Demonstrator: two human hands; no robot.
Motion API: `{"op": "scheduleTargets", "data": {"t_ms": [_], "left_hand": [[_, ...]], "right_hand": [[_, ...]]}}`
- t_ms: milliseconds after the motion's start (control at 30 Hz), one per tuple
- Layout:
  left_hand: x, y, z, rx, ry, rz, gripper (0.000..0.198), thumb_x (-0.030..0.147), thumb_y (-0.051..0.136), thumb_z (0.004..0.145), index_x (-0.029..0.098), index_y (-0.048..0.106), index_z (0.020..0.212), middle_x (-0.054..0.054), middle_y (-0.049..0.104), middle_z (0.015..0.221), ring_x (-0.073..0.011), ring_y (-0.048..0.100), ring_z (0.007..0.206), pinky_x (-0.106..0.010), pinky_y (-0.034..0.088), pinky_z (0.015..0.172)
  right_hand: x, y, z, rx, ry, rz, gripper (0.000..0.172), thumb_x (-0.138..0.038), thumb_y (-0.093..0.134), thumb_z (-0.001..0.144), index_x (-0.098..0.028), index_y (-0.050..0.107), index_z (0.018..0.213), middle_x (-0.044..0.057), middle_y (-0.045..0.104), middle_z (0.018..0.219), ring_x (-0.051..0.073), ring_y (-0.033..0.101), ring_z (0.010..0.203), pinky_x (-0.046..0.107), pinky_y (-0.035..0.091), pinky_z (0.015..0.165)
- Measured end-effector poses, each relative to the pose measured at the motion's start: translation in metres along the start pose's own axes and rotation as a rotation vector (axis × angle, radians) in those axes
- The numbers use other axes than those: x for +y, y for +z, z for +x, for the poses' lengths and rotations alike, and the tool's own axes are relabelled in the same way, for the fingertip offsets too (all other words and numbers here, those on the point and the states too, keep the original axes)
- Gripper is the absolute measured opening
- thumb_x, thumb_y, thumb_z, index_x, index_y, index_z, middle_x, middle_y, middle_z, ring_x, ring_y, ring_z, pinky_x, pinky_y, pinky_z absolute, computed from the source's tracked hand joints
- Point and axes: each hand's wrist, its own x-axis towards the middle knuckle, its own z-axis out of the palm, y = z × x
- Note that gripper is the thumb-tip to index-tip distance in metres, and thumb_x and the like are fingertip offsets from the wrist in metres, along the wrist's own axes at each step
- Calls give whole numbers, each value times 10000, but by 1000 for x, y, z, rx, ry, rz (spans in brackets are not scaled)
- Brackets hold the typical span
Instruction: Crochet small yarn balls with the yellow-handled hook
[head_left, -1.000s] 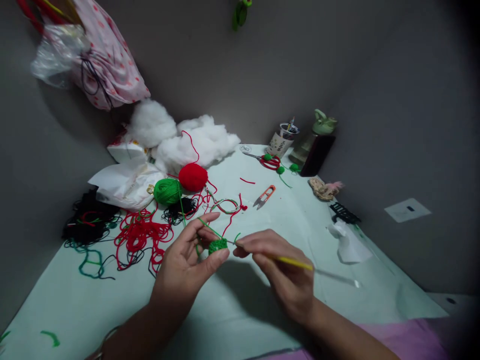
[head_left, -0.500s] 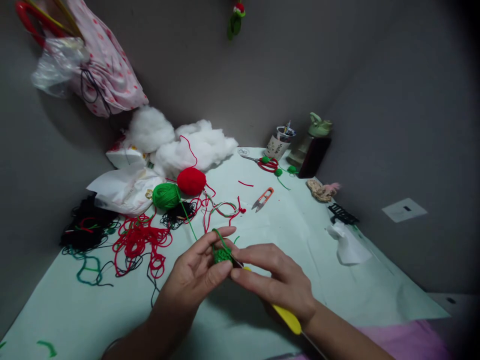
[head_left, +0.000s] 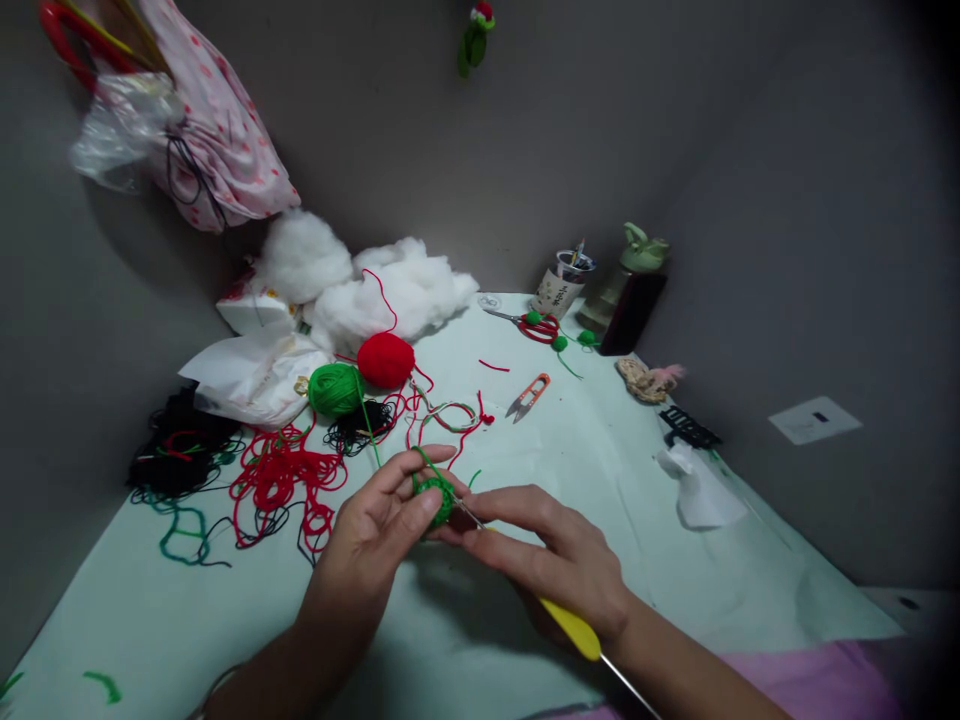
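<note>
- Head view, hands: your left hand [head_left: 375,540] pinches the small green crochet piece [head_left: 436,497] between thumb and fingers, closed on it. Your right hand [head_left: 559,570] is closed around the crochet hook [head_left: 571,630], whose yellow handle sticks out behind the palm. The metal tip points into the piece.
- Head view, position: the piece is held just above the pale green table [head_left: 615,480], near its middle, where the fingertips of both hands meet.
- Head view, yarn: a green strand runs from the piece back to the green yarn ball [head_left: 335,389], which touches the red yarn ball [head_left: 385,360]. A loose red tangle [head_left: 281,480] and a black tangle [head_left: 360,425] lie just beyond your left hand.
- Head view, what stands in the way: your left thumb covers part of the piece, and your right fingers hide the hook's shaft.
- Head view, surroundings: the orange thread snips [head_left: 529,395] lie well clear. The red-handled scissors [head_left: 538,326], a cup [head_left: 562,285] and a dark bottle [head_left: 630,305] stand at the far corner.
- Head view, remainder: white stuffing [head_left: 390,285] is piled against the wall, and a crumpled tissue [head_left: 697,490] lies to your right.
</note>
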Motion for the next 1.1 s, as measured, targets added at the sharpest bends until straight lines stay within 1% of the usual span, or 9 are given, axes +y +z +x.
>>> {"op": "scheduleTargets", "data": {"t_ms": [167,267,333,467,600,733,833,933,1100], "left_hand": [[0,-8,5,-30,70,129,304,320,752,886,232,701,1173,-18,704,965,-142,680,768,-240,559,708],[3,-11,6,-28,114,334,238,290,721,891,223,706,1119,-19,717,930,-157,681,812,-255,549,755],[5,-11,7,-13,137,455,180,270,692,894,224,704,1068,-25,730,950,-176,686,882,-268,540,798],[4,-11,8,5,158,570,127,249,642,895,229,696,1008,-24,732,944,-195,687,893,-288,535,769],[3,-13,12,6,149,496,59,231,664,877,213,699,921,-15,720,879,-179,687,824,-277,537,746],[6,-15,14,-60,28,195,48,228,715,867,193,710,898,-3,708,775,-130,646,697,-211,495,634],[9,-14,14,-145,-67,-30,85,245,766,846,184,720,884,-8,708,754,-110,619,642,-188,483,588],[10,-11,12,-243,-118,-112,108,276,776,873,198,740,939,-21,734,813,-124,666,709,-223,546,678],[8,-10,8,-234,-93,-58,181,325,717,944,248,752,1104,-36,753,1047,-156,711,913,-275,542,863]], "right_hand": [[-1,0,11,96,146,267,260,-163,593,1024,-235,726,1235,84,745,1142,162,747,998,265,637,848],[-2,-2,16,97,193,288,195,-174,596,1022,-199,762,1120,95,756,1044,164,746,925,254,637,774],[-1,-3,16,57,143,183,200,-160,577,1027,-179,758,1111,109,756,1045,166,749,925,255,637,761],[1,0,13,-99,-83,-164,245,-157,506,1054,-153,731,1152,130,773,1075,195,747,958,295,653,751],[6,5,11,-137,-235,-224,243,-98,523,1017,-105,713,1168,167,776,1094,229,746,966,330,675,742],[6,3,9,-110,-100,-103,252,-128,553,1029,-133,718,1220,151,774,1124,216,750,1005,316,667,774],[5,0,10,-2,50,189,277,-178,544,1049,-218,721,1258,117,764,1178,193,748,1043,324,655,835],[8,0,14,104,218,433,216,-247,606,1030,-271,768,1171,82,786,1101,191,757,959,349,654,812],[13,5,18,190,322,579,164,-294,666,999,-300,799,1094,61,791,1069,201,741,969,388,645,848]]}}
